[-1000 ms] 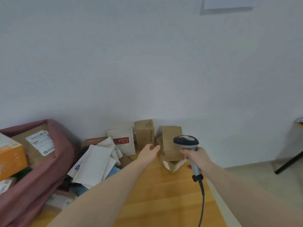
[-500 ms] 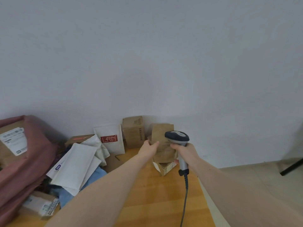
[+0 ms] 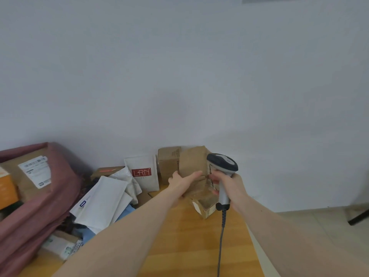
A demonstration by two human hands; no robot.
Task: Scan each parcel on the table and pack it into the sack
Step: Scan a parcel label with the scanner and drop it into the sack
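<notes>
Left hand [image 3: 182,181] grips the brown cardboard parcel [image 3: 192,166], fingers across its front face, thumb at the left edge. The parcel looks tilted and raised off the wooden tabletop [image 3: 179,236], near the wall; no label or writing readable on the face shown.

Right hand [image 3: 227,183] is wrapped round the handle of the grey barcode scanner [image 3: 222,166]. The scanner head sits just beside the parcel's right edge, and its cable [image 3: 220,242] hangs down toward the near tabletop edge.

Below the held parcel, a small open box [image 3: 205,207] lies on the tabletop. Behind it, a second brown box [image 3: 167,164] stands against the wall, print down its right side too blurred to read.

Left of that, a white pouch [image 3: 142,174] leans upright with a red panel reading "LRN". A heap of white mailers [image 3: 103,200] lies further left; one shows a blue mark, unreadable. A flat brown box with reddish print [image 3: 106,170] sits behind the heap.

The dusky-red sack [image 3: 50,196] is far left, mouth open, holding a brown parcel with white shipping label [image 3: 36,172], text not legible, and an orange box [image 3: 7,189] at the frame edge. A small labelled carton [image 3: 60,246] lies at the sack's base.
</notes>
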